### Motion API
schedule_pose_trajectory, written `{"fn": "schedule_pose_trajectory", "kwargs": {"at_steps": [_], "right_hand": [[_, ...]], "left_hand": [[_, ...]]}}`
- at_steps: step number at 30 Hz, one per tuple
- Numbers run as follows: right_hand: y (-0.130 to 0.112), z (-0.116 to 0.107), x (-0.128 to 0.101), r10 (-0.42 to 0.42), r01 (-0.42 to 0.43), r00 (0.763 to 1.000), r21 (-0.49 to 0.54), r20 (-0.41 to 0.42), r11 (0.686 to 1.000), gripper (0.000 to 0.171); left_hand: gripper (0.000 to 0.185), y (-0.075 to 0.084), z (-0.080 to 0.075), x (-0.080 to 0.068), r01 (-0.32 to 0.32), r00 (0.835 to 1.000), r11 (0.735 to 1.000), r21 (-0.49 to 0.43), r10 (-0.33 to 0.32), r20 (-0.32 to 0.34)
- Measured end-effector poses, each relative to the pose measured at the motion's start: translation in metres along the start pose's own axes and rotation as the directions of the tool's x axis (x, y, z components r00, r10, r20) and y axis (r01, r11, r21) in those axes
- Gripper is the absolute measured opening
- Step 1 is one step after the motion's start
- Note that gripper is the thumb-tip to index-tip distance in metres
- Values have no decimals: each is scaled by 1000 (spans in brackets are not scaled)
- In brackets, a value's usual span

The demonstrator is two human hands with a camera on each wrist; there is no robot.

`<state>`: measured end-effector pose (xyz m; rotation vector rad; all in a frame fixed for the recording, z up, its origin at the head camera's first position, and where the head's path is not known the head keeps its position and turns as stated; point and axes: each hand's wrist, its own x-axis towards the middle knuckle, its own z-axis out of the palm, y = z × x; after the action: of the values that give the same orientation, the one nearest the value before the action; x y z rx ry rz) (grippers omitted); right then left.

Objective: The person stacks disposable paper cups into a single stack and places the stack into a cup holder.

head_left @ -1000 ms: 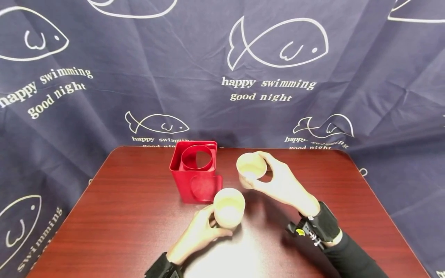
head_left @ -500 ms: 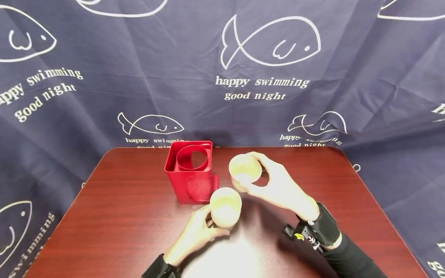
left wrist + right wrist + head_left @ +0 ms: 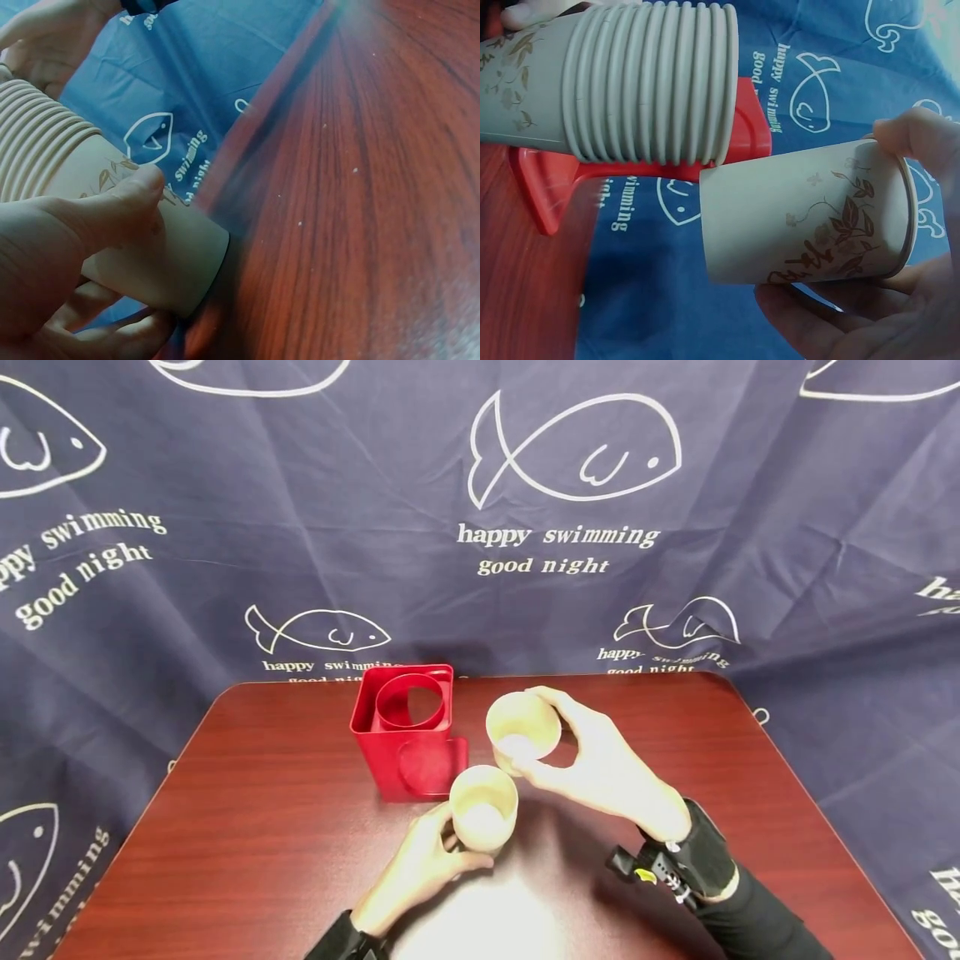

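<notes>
My left hand (image 3: 423, 868) grips a stack of nested cream paper cups (image 3: 483, 807), held above the table in front of me. In the left wrist view my thumb (image 3: 112, 210) and fingers wrap the stack (image 3: 90, 225). My right hand (image 3: 592, 760) pinches a single cream paper cup (image 3: 522, 731) with a brown leaf print just behind and to the right of the stack, tilted. The right wrist view has this cup (image 3: 802, 217) held by thumb and fingers, its base close to the rims of the stack (image 3: 622, 82).
A red square cup holder (image 3: 408, 735) with a round opening stands on the dark red wooden table (image 3: 262, 827), just left of the cups. A navy curtain with white fish prints (image 3: 570, 527) hangs behind and around the table.
Both hands and their cups have drifted slightly left and closer together in the head view; the single cup now sits nearer the stack. The grips are unchanged.
</notes>
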<state>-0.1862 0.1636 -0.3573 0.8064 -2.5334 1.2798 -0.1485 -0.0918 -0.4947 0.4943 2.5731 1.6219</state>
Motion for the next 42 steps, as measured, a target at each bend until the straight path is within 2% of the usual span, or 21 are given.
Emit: {"fn": "schedule_pose_trajectory", "kwargs": {"at_steps": [12, 21, 33, 42], "right_hand": [[-15, -4, 3, -29, 29, 1000, -22, -8, 999, 75], [-28, 1, 0, -66, 66, 997, 0, 33, 998, 79], [-36, 10, -1, -108, 95, 990, 136, 90, 986, 75], [-41, 17, 0, -145, 125, 983, 163, 114, 979, 69]], "left_hand": [[63, 0, -2, 1, -23, 1000, 1000, 15, 23, 13], [61, 0, -1, 1, -38, 999, 999, 27, 38, 13], [60, 0, -1, 1, -33, 999, 999, 9, 33, 18], [59, -1, -1, 1, -46, 998, 999, -22, 46, 34]]}}
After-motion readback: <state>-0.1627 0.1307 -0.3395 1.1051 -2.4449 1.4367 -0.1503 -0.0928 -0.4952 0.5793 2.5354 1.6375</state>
